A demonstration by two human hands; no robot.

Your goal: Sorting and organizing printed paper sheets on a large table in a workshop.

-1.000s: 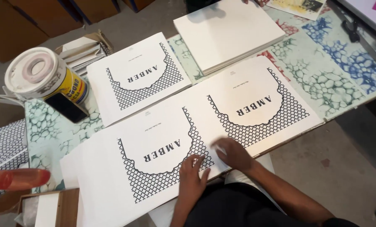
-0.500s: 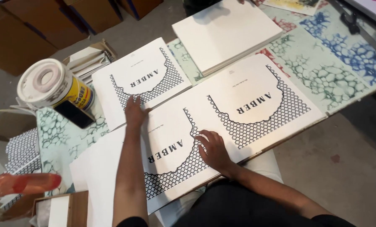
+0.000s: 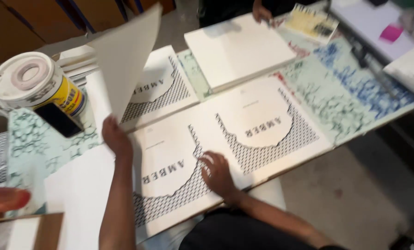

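Here the left hand (image 3: 115, 139) pinches a lifted white sheet (image 3: 126, 60) upright; the right hand (image 3: 216, 172) lies flat, holding nothing, on the printed stack (image 3: 170, 171), and the floppy sheet may crease

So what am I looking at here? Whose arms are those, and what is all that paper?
The picture comes from a small camera worn on a person's head, so you see what that person sees when looking down. The two arms coming up from the bottom are that person's own. The left hand lifts a blank white sheet, tilted up in the air. The right hand lies flat on a printed sheet with a black net pattern. Beside it lie two more printed sheets, one to the right and one farther back. Behind them is a stack of plain white paper, where another person's hand reaches in at the top. At the left stands a white tub with a yellow label, with a dark phone leaning on it. The table cover has blue and green blotches.
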